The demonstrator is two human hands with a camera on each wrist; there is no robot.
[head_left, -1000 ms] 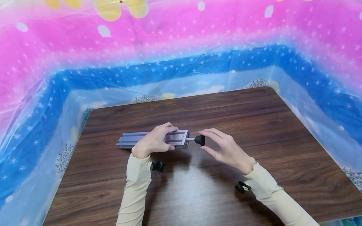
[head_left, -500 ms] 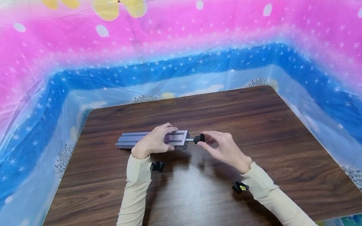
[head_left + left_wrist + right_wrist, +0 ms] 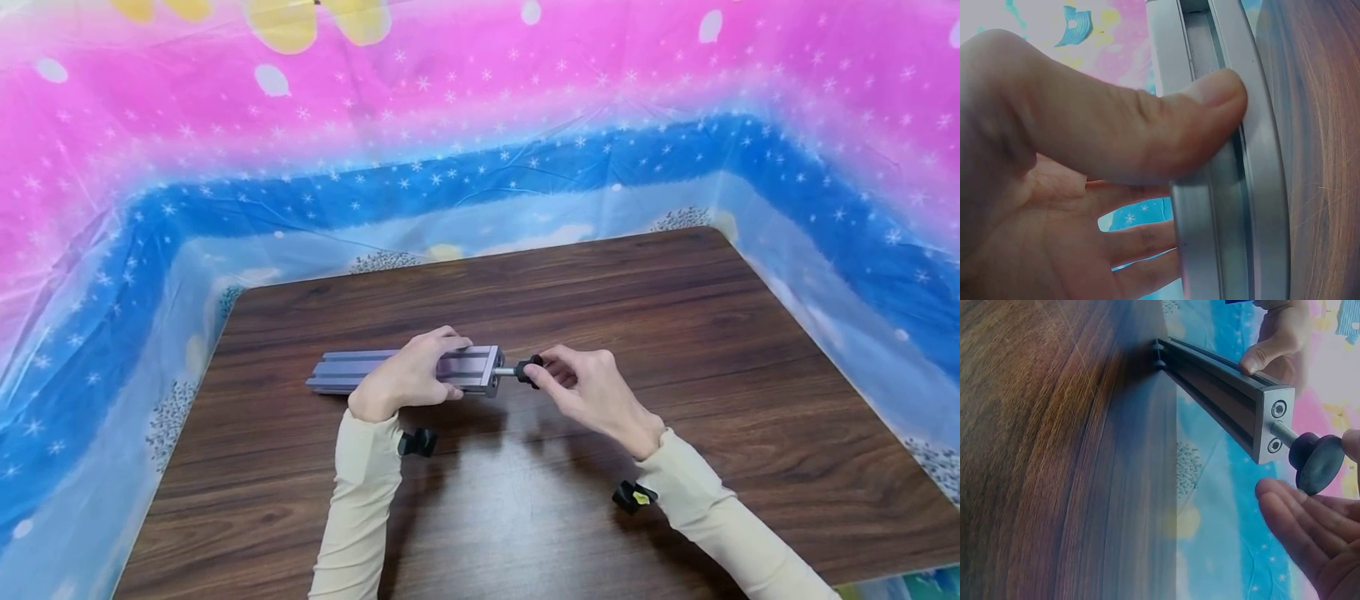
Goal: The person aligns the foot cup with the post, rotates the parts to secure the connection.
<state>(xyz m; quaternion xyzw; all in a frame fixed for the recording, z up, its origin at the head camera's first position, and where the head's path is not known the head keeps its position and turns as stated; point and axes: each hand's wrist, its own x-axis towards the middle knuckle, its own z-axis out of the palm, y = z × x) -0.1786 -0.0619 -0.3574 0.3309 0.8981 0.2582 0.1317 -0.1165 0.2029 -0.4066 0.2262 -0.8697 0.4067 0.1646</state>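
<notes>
A silver-grey aluminium profile point(image 3: 356, 367) lies lengthwise on the wooden table, slots running along it. My left hand point(image 3: 408, 371) grips it near its right end, thumb across the slot on the near side, as the left wrist view shows. An end plate point(image 3: 1266, 425) with two screws caps that end. Out of it sticks a threaded rod point(image 3: 1285, 433) with a black levelling foot point(image 3: 1321, 465). My right hand point(image 3: 600, 396) pinches the foot between thumb and fingers. In the right wrist view the thumb is at the foot's rim and the fingers curve below it.
The brown wood-grain table point(image 3: 675, 317) extends around the profile. Behind it hangs a pink and blue patterned curtain point(image 3: 450, 125). Black wrist cameras, one at the left cuff point(image 3: 418, 442) and one at the right, hang low over the table.
My right hand has gone from spread fingers around the foot to a pinch, the thumb shifting across the foot's near side. My left hand and the profile stay put.
</notes>
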